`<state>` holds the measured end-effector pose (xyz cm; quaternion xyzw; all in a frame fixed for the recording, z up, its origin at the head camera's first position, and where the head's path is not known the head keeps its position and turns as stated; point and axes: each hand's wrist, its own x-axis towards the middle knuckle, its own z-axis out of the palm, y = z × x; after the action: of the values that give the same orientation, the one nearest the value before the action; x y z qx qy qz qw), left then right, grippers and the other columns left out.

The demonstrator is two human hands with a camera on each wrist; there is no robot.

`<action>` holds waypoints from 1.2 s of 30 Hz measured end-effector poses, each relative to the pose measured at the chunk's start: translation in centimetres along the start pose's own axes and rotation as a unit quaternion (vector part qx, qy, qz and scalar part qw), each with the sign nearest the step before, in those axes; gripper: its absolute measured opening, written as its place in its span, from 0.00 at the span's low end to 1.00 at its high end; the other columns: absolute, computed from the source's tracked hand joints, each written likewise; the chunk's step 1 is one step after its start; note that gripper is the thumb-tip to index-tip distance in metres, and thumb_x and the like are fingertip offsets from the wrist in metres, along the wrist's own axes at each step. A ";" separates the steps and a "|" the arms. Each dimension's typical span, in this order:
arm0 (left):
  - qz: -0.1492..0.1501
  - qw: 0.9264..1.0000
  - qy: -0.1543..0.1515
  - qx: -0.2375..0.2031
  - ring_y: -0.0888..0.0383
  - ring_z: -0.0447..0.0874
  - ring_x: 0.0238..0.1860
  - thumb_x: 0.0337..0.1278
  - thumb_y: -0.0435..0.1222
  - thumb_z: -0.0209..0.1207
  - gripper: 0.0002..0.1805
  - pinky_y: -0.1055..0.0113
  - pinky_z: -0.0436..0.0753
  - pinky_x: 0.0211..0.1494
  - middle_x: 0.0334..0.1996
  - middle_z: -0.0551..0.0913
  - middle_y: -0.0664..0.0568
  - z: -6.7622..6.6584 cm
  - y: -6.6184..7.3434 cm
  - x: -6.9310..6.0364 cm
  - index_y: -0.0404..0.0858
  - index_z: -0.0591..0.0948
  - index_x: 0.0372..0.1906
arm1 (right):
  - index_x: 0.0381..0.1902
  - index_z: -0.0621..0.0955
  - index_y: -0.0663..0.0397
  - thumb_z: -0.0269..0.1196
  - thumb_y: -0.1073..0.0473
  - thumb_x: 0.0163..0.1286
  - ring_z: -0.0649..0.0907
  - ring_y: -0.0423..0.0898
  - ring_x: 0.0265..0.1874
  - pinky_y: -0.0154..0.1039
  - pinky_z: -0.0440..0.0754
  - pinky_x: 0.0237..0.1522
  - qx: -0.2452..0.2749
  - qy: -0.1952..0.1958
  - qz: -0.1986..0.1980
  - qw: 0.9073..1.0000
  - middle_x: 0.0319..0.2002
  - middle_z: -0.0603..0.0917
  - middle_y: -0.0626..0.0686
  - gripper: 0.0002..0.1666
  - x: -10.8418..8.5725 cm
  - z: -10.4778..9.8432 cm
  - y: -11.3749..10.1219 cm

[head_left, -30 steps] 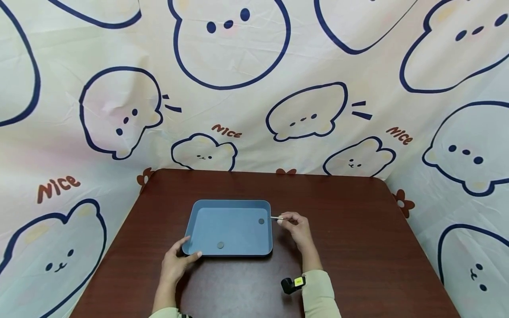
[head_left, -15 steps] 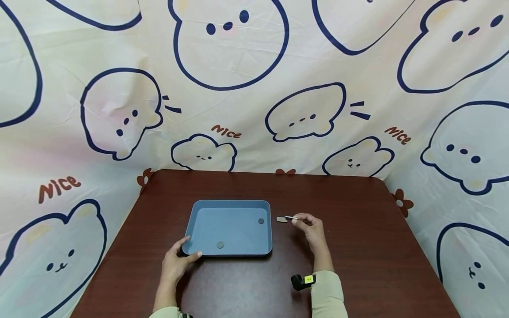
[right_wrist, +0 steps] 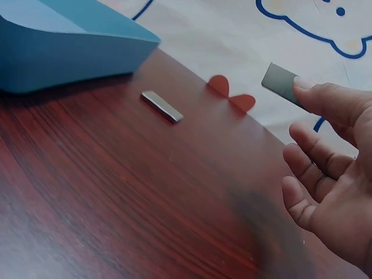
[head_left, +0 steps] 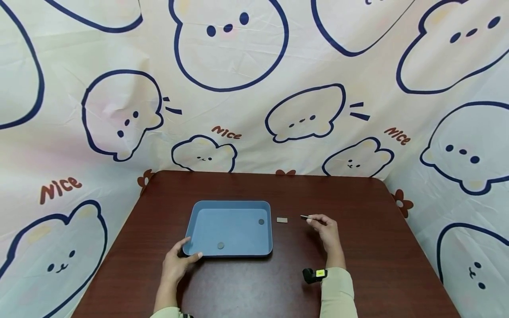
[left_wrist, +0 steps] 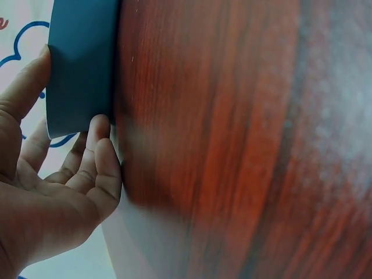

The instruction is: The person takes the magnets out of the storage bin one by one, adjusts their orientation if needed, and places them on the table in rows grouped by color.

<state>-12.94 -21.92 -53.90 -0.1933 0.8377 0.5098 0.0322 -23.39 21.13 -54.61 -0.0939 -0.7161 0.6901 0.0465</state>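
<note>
My left hand holds the near left corner of a blue tray, its thumb and fingers on either side of that corner. In the left wrist view, the tray's outer wall stands between thumb and fingers. My right hand pinches a small flat metal bar between thumb and forefinger, raised above the table; its other fingers curl loosely. A second, similar metal bar lies flat on the table, just right of the tray. Two small grey discs lie apart inside the tray.
A dark brown wooden table carries everything. Behind and beside it hangs a pale cloth with blue bear outlines. On my right wrist sits a small black camera.
My right hand has moved rightward from the tray's right edge, pinching one metal bar. The other bar now shows on the table where that hand was. Left hand and tray have stayed put.
</note>
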 end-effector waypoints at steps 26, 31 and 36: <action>0.004 1.000 0.021 0.009 0.46 0.70 0.42 0.41 0.42 0.72 0.40 0.56 0.71 0.39 0.59 0.65 0.26 0.1 0.3 -0.2 0.37 0.69 0.64 | 0.41 0.84 0.60 0.68 0.57 0.59 0.77 0.45 0.36 0.43 0.75 0.38 -0.108 0.004 0.080 0.991 0.38 0.82 0.50 0.15 1.9 -2.5 0.9; 0.005 1.000 0.022 0.001 0.43 0.70 0.47 0.42 0.41 0.72 0.40 0.51 0.71 0.45 0.60 0.64 0.26 0.1 0.2 -0.1 0.37 0.69 0.64 | 0.41 0.84 0.59 0.67 0.57 0.60 0.77 0.45 0.36 0.42 0.75 0.36 -0.144 -0.015 0.087 0.986 0.39 0.83 0.52 0.13 2.2 -2.7 0.8; 0.001 1.000 0.022 -0.008 0.39 0.68 0.55 0.42 0.39 0.71 0.40 0.46 0.69 0.50 0.61 0.63 0.26 0.1 0.1 -0.1 0.38 0.69 0.64 | 0.41 0.84 0.60 0.64 0.59 0.62 0.76 0.47 0.35 0.41 0.74 0.32 -0.169 -0.020 0.092 0.981 0.37 0.82 0.51 0.12 2.3 -3.0 0.7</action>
<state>-12.85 -21.77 -53.82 -0.2034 0.8346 0.5118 0.0118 -25.01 24.50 -55.31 -0.1518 -0.8117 0.5620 -0.0483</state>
